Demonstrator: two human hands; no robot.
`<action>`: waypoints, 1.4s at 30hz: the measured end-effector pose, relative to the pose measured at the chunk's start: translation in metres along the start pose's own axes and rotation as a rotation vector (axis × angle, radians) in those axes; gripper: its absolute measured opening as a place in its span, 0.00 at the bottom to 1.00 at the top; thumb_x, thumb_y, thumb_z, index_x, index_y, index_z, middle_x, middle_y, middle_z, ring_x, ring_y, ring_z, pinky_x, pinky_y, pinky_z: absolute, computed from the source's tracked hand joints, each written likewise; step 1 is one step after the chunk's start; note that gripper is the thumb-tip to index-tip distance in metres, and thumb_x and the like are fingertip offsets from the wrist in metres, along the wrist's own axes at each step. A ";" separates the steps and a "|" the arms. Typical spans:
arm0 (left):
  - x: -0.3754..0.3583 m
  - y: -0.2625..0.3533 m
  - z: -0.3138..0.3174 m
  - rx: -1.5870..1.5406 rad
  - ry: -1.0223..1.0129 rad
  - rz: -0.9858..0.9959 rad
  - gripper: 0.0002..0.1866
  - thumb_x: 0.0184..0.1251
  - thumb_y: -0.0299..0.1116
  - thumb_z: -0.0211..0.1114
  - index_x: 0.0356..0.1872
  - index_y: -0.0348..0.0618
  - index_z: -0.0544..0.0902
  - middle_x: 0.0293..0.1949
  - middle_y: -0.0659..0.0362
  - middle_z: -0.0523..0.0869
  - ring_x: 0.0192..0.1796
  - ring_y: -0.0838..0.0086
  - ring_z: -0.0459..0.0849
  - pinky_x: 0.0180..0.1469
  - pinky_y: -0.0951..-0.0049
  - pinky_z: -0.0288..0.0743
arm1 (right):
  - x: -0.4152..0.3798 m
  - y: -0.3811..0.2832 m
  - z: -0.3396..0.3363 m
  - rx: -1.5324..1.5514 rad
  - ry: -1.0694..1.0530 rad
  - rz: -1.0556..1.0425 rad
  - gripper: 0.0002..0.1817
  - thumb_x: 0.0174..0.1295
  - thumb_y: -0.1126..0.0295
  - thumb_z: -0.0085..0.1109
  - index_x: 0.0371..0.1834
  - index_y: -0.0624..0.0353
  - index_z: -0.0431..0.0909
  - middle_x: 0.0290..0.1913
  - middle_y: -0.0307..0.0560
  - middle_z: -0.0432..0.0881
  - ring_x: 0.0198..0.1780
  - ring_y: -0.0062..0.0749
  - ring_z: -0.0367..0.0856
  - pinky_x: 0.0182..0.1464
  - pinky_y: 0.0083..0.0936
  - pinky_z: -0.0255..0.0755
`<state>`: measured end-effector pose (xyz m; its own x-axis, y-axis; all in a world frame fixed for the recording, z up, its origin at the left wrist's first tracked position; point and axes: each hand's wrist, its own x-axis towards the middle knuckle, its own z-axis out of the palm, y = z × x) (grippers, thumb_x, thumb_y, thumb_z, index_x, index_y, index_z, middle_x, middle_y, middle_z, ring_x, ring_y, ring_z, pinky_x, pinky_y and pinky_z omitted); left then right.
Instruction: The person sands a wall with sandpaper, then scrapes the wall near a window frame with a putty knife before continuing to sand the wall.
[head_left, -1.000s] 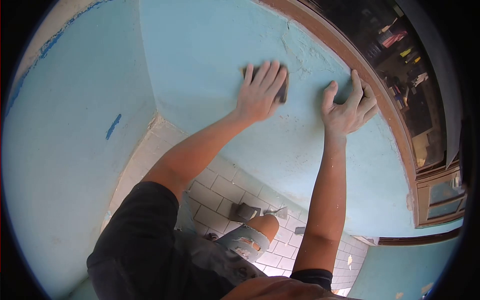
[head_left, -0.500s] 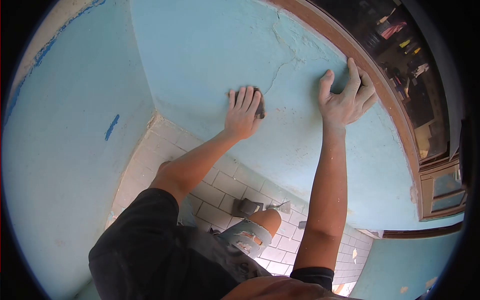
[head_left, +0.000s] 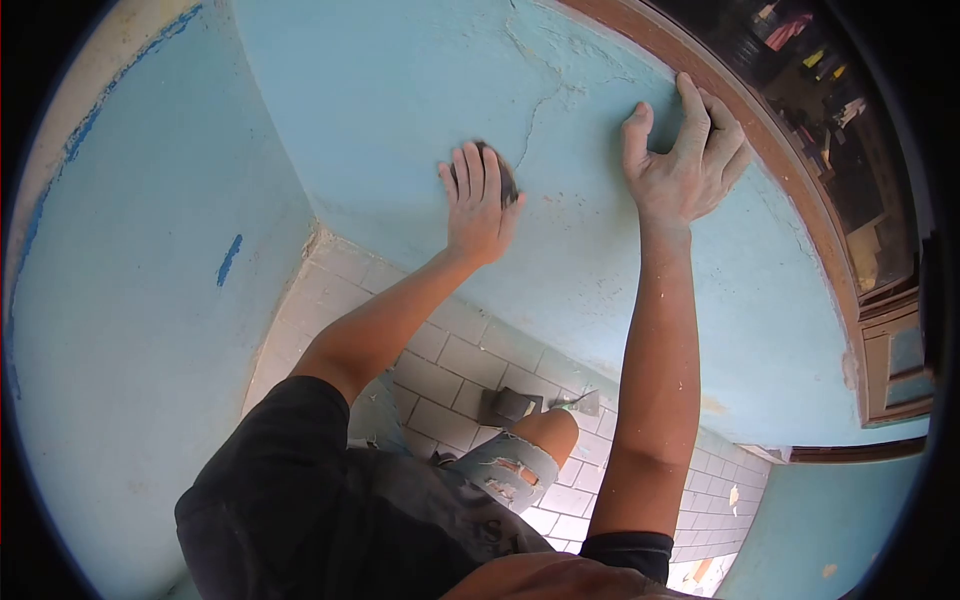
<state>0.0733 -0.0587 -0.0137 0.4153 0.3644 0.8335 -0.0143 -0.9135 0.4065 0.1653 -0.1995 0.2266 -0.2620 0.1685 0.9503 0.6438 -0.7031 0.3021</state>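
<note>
My left hand [head_left: 478, 205] lies flat on the light-blue wall [head_left: 390, 120], its fingers over a dark piece of sandpaper [head_left: 508, 180]. Most of the sandpaper is hidden under the palm and fingers. Just right of it, a crack [head_left: 535, 120] runs up the wall through rough, flaking paint. My right hand [head_left: 682, 165], dusty and with thumb and fingers apart, braces by the brown window frame [head_left: 765, 125]. Its fingertips touch at or near the frame's lower edge, and it holds nothing.
Below is a tiled floor [head_left: 440, 372]. On it, near my bent knee [head_left: 552, 435], are a dark block [head_left: 512, 404] and a scraper-like tool [head_left: 582, 403]. A second blue wall [head_left: 150, 300] meets this one at a corner on the left. Behind the window lie assorted items.
My left hand has slid slightly up and left along the wall with the sandpaper. The view has shifted a little; my right hand keeps its place by the frame.
</note>
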 end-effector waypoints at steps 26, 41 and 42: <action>0.031 0.076 -0.128 -1.148 -0.228 -0.957 0.27 0.86 0.52 0.50 0.67 0.38 0.75 0.59 0.53 0.84 0.56 0.68 0.87 0.57 0.63 0.84 | -0.005 -0.004 -0.024 0.358 -0.084 0.208 0.18 0.61 0.58 0.70 0.51 0.55 0.86 0.66 0.47 0.77 0.65 0.43 0.75 0.67 0.43 0.69; -0.046 0.011 -0.123 -1.221 -0.374 -0.949 0.18 0.81 0.44 0.64 0.54 0.36 0.81 0.46 0.58 0.90 0.44 0.82 0.86 0.49 0.76 0.82 | -0.218 -0.233 -0.126 2.209 0.159 1.988 0.44 0.76 0.34 0.45 0.79 0.62 0.61 0.76 0.59 0.68 0.72 0.44 0.73 0.76 0.40 0.63; -0.050 0.010 -0.119 -1.128 -0.388 -0.827 0.17 0.80 0.42 0.66 0.54 0.36 0.81 0.46 0.57 0.90 0.44 0.83 0.86 0.50 0.77 0.80 | -0.208 -0.232 -0.128 2.166 0.175 1.991 0.44 0.76 0.34 0.45 0.79 0.62 0.61 0.76 0.59 0.68 0.72 0.44 0.73 0.76 0.40 0.63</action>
<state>-0.0564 -0.0642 -0.0073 0.8719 0.4686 0.1421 -0.2718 0.2217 0.9365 -0.0216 -0.1596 -0.0504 0.8154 0.5340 0.2235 -0.4563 0.8305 -0.3194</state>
